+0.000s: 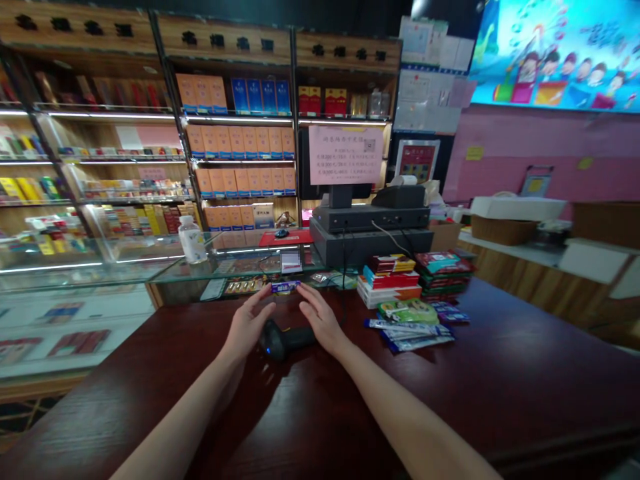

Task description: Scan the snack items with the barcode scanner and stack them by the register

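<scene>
A small purple packet (pixel 285 287) with pale lettering stretches between my two hands, above the far part of the dark wooden counter (pixel 280 427). My left hand (pixel 249 321) has its fingertips at the packet's left end. At the right end are the fingertips of my right hand (pixel 323 320). Below and between the hands, a black barcode scanner (pixel 274 341) lies on the counter, showing a small blue light. To the right of my right hand are flat blue-and-white packets (pixel 417 333) and a green packet (pixel 407 311).
Stacked boxes (pixel 387 290) and dark green-and-red packs (pixel 445 273) stand at the right. Behind them are a cash register (pixel 373 233) and a monitor with a paper sign (pixel 345 157). A bottle (pixel 192 240) stands on the glass case (pixel 165 270). Stocked shelves (pixel 240 160) line the back.
</scene>
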